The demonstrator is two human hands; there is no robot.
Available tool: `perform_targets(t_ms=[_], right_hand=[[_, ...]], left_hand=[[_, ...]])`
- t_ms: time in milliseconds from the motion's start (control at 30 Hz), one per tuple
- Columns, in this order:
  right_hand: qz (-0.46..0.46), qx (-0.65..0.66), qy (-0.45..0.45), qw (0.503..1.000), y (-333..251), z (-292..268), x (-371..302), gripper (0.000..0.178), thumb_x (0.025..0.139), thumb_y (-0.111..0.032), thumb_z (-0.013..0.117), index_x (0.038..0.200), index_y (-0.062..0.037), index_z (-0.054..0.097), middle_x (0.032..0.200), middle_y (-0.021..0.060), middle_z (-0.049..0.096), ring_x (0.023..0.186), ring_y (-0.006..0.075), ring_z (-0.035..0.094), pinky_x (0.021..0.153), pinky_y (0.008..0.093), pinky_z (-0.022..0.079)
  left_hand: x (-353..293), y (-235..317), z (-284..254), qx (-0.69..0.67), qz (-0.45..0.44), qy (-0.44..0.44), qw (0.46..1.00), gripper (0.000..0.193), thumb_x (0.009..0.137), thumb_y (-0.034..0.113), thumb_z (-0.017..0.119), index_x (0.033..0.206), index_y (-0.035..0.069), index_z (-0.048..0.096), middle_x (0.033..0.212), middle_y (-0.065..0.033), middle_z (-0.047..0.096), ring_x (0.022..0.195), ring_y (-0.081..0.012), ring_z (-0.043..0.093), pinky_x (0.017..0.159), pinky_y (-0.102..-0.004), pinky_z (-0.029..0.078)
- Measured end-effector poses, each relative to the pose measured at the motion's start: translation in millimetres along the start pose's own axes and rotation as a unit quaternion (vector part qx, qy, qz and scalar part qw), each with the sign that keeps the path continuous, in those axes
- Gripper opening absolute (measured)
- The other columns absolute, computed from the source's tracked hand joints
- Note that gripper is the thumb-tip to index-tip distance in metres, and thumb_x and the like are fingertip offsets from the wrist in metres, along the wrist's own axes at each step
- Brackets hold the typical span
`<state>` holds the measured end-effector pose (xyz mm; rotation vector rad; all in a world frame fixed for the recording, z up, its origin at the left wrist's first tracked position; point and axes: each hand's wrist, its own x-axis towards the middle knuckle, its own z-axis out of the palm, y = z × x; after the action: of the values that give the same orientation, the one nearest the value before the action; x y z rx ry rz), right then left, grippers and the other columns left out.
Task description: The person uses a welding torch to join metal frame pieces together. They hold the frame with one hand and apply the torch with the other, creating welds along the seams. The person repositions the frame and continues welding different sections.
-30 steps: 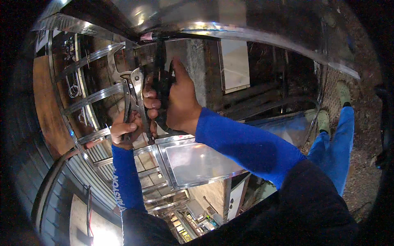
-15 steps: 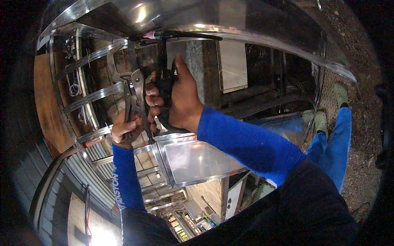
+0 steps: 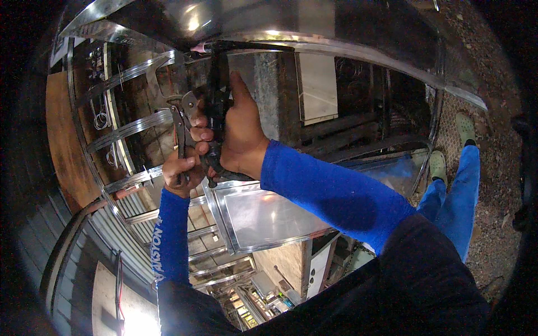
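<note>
My left hand [image 3: 182, 171] is closed around the handles of a pair of locking C-clamp pliers [image 3: 180, 117], whose wide curved jaws point up toward the metal frame. Wrapped in my right hand [image 3: 246, 129] is the black handle of a TIG welding torch [image 3: 217, 78]; my thumb lies straight up along it. The torch's pink nozzle [image 3: 199, 48] points left, close under the edge of a shiny metal panel [image 3: 314, 25]. My right fingertips sit right beside the pliers, partly overlapping them. Whether the jaws grip anything is hard to see in the shadow.
A metal lattice of bars [image 3: 131, 131] runs down the left. Below my hands is a framed shiny sheet [image 3: 269, 215]. A white board [image 3: 318, 89] stands behind. At right, a person in blue trousers [image 3: 448, 196] stands on a textured plate beside gravel [image 3: 493, 224].
My left hand has shifted slightly right and my right hand slightly left, so the pliers' handles and the torch are closer together. Both grips stay closed.
</note>
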<state>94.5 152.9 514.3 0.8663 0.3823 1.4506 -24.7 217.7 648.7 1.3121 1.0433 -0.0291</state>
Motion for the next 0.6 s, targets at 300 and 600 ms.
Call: perform_targets(t_ms=[300,600], right_hand=[[0.019,-0.004,0.021,1.000,4.1,-1.3,3.7,0.084,0.079,-0.091,0.040,0.087,-0.0084,0.053,0.065,0.0036,0.048,0.050,0.0176,0.046,0.044,0.0323,0.039],[0.027,0.040,-0.007,0.999,4.3,-1.4,2.4,0.078,0.089,-0.081,0.038,0.090,-0.0060,0.060,0.067,0.0064,0.050,0.052,0.0176,0.045,0.045,0.0326,0.036]], left_hand=[[3.5,-3.4,-0.8,-0.017,0.011,0.016,1.000,0.077,0.066,0.002,0.066,0.136,0.016,0.038,0.108,0.0014,0.054,0.106,-0.0180,0.058,0.097,-0.0355,0.050],[2.7,-8.6,-3.9,0.064,0.061,0.055,0.995,0.058,0.068,0.014,0.067,0.123,0.001,0.055,0.109,-0.0063,0.058,0.101,-0.0205,0.060,0.088,-0.0338,0.050]])
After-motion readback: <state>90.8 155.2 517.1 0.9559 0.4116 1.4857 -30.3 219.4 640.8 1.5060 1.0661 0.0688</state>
